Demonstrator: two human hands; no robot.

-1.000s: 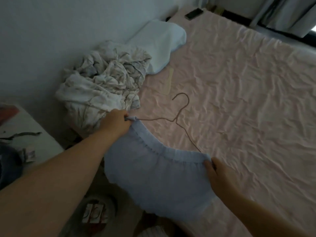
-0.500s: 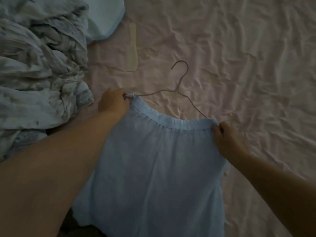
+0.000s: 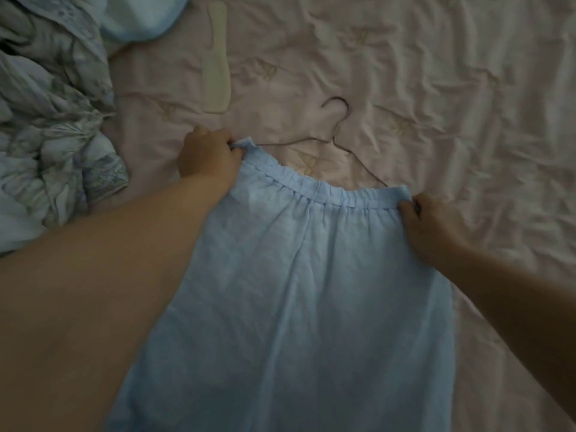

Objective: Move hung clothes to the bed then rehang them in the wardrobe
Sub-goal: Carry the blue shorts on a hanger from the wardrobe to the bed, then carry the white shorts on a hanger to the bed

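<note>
Blue skirt (image 3: pixel 299 291) is spreading lower over the pink bedsheet (image 3: pixel 452 88) than before, left hand (image 3: pixel 207 155) and right hand (image 3: pixel 431 227) pinching its waistband corners; wire hanger (image 3: pixel 338 132) lying just beyond their fingers, crumpled quilt (image 3: pixel 46 135) leftward.

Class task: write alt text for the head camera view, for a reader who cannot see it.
Two hands, left hand and right hand, each grip one end of the waistband of a light blue skirt spread on a wrinkled pink bed sheet. A thin wire hanger lies just beyond the waistband, with a rumpled patterned blanket at left.
</note>
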